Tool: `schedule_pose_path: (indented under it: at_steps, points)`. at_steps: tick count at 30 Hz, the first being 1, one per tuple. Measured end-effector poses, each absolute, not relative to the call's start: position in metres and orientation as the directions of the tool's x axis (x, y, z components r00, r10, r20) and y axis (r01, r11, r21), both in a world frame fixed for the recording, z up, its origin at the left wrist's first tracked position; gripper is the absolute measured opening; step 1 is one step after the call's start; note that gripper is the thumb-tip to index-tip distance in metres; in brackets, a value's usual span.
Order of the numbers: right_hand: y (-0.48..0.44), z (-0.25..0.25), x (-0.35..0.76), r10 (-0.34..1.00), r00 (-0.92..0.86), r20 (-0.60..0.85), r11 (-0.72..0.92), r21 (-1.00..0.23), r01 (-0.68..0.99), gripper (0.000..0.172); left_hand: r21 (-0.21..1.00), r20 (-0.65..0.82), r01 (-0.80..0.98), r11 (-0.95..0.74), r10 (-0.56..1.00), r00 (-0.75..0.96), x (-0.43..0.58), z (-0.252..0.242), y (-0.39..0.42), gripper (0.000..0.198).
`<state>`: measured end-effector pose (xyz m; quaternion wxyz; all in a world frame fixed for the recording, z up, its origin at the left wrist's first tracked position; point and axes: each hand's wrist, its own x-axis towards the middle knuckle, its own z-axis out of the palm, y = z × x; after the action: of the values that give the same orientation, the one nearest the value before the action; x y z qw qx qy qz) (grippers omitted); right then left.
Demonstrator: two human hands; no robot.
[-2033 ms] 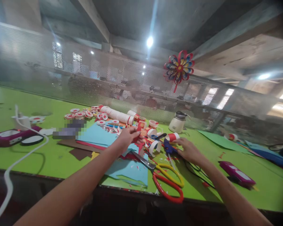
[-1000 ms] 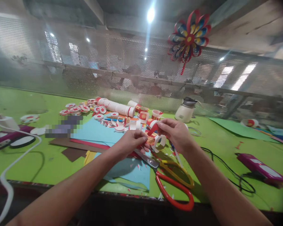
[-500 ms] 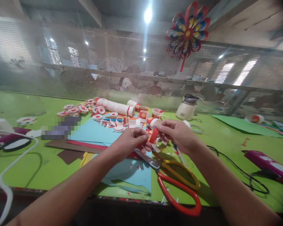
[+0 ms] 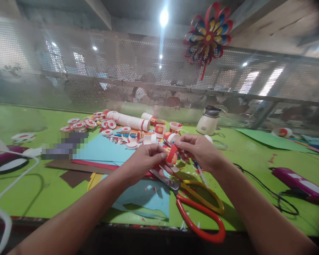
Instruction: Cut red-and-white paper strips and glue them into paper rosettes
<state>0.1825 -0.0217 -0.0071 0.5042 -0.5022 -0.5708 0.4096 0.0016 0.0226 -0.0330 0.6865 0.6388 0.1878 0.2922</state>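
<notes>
Between my two hands is a small red paper strip (image 4: 172,153). My left hand (image 4: 151,157) pinches its lower left end with thumb and fingers. The upper right end is gripped by the fingertips of my right hand (image 4: 195,148). A red-and-gold printed piece of paper cup sits right behind the strip, partly hidden by it. Below my hands lie large scissors (image 4: 199,203) with one red and one yellow handle loop; the blade tips run under my left hand. Light blue paper (image 4: 146,198) lies beneath the scissors, strewn with small scraps.
Behind my hands are a long tube of stacked paper cups (image 4: 127,120), several cut cup bases (image 4: 79,124) and loose cups. A thermos jug (image 4: 208,121) stands at the back. Purple power strips (image 4: 300,182) and cables lie at both sides. A paper flower (image 4: 208,37) hangs above.
The view has shifted slightly, so everything sits a little further left. The red strip has tilted a little between my fingers; both hands keep their hold.
</notes>
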Motion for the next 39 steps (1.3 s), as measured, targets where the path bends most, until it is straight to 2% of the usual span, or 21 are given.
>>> schedule_pose_path:
  at_steps: [24, 39]
  points:
    - [-0.0242, -0.0061, 0.1787, 0.99, 0.0, 0.142, 0.14, -0.981, 0.136, 0.024, 0.984, 0.103, -0.173, 0.049, 0.635, 0.766, 0.001, -0.0365, 0.0238, 0.025]
    - [-0.025, -0.0058, 0.1774, 0.99, 0.004, 0.143, 0.141, -0.983, 0.116, 0.021, 0.979, 0.129, -0.199, 0.042, 0.628, 0.767, 0.0009, -0.0352, 0.0235, 0.017]
